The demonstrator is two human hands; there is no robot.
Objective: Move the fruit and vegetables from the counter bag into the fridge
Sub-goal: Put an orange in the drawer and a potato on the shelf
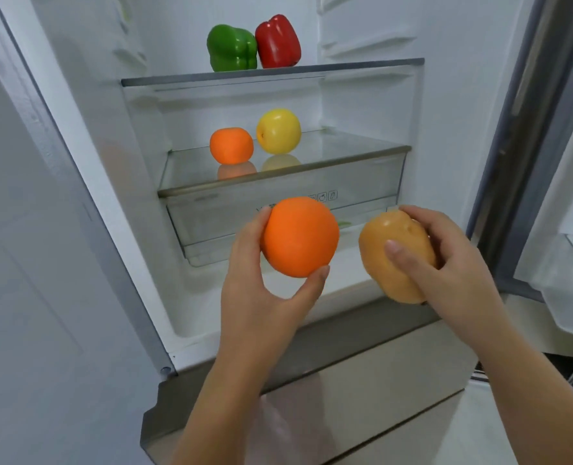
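Both hands are up in front of the open fridge [137,229], each with something in it. The left hand [261,283] cups a large orange [300,236], thumb under its near side and fingers curled round the left side, so the fruit sits in a wide, loose grasp. The right hand [453,263] grips a tan potato [396,260], thumb pressed across its near face and fingers wrapped over the top and far side. The orange and the potato are level with each other and a little apart, not touching, both held just in front of the clear crisper drawer [218,219] at the bottom of the compartment.

Farther in, on the lower glass shelf [345,159] above that drawer, a small tangerine [231,146] sits to the left of a yellow apple [278,130], close together. On the upper shelf [362,63] a green pepper [232,48] stands beside a red pepper [277,41], touching or nearly so. The fridge door [563,250] hangs open on the right.
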